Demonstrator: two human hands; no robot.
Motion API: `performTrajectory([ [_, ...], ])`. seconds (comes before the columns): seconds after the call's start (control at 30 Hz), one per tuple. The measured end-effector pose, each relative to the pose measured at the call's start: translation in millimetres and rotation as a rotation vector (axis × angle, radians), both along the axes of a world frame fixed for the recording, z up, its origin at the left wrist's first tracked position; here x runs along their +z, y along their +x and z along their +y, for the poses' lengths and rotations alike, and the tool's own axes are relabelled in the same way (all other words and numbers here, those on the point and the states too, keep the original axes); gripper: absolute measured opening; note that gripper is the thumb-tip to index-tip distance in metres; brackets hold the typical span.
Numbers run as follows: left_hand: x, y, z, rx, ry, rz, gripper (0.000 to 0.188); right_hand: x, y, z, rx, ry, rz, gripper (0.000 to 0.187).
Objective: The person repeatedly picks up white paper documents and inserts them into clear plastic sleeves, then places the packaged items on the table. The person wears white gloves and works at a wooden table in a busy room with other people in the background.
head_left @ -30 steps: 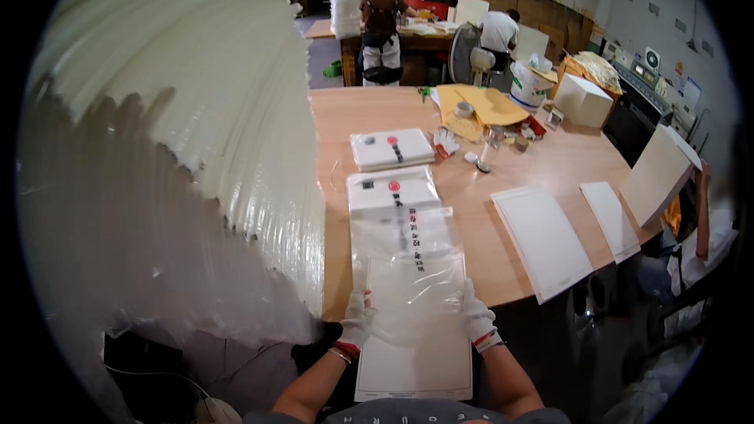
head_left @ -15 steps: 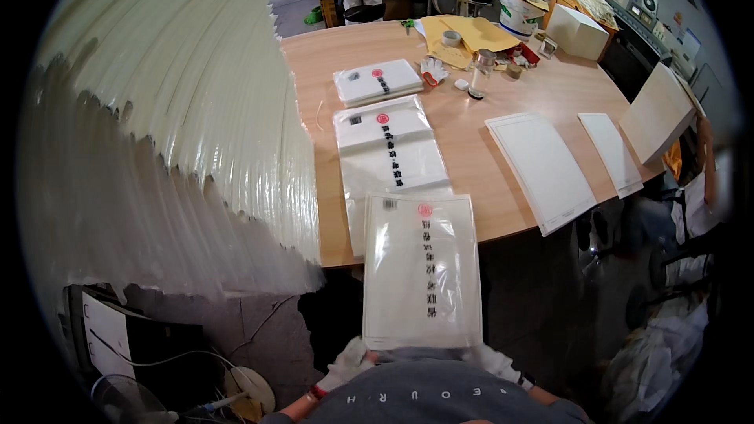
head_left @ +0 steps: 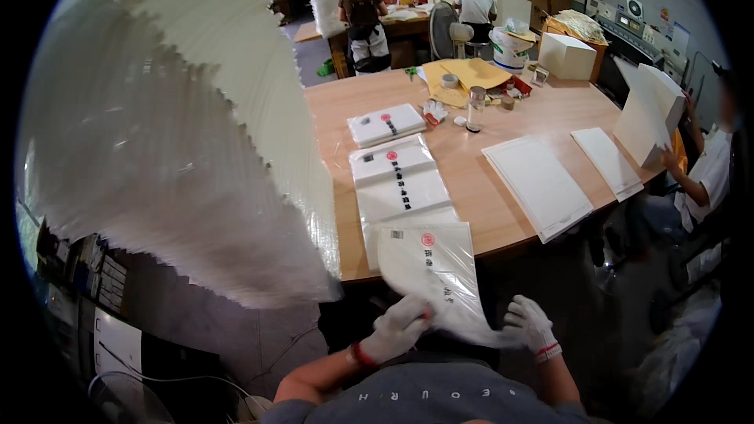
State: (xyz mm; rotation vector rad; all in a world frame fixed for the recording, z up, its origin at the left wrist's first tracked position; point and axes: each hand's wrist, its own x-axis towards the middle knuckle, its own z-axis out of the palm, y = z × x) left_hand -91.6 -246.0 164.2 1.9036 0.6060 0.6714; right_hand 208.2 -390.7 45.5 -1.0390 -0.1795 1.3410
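Both hands wear white gloves. The left hand (head_left: 399, 328) is clamped, fingers curled, on the lower left part of a printed clear bag (head_left: 452, 263), though the fingers hide the exact contact. The right hand (head_left: 530, 325) has its fingers bent beside the bag's lower right corner; that corner is smeared by blur, so I cannot tell whether the hand pinches it or only touches it. The bag tilts across the near edge of the worktop (head_left: 463, 180), its left side curling up and its lower edge hanging above the person's lap. Folds and glare break up its dark lettering.

The bag's upper end covers part of the flat bags (head_left: 402, 184) lying on the worktop, with a folded pile (head_left: 385, 124) beyond them. A huge plastic stack (head_left: 236, 110) fills the left side, its near part blurred and its outer edge lost in the dark rim. To the right lie white boards (head_left: 540, 187). At the far right a co-worker (head_left: 711, 165), partly cut off by the rim, has hands on a large white box (head_left: 644, 122).
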Motion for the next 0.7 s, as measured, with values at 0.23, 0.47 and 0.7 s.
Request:
performTrajectory([
  [0.23, 107, 38, 22, -0.224, 0.569, -0.094, 0.014, 59, -101, 75, 0.362, 0.16, -0.549, 0.031],
  [0.47, 276, -38, 9, -0.028, 0.901, -0.352, 0.012, 228, -76, 207, 0.101, 0.98, -0.669, 0.043],
  [0.7, 462, -139, 12, 0.258, 0.98, -0.744, 0.021, 502, -143, 285, 0.157, 1.529, -0.94, 0.026],
])
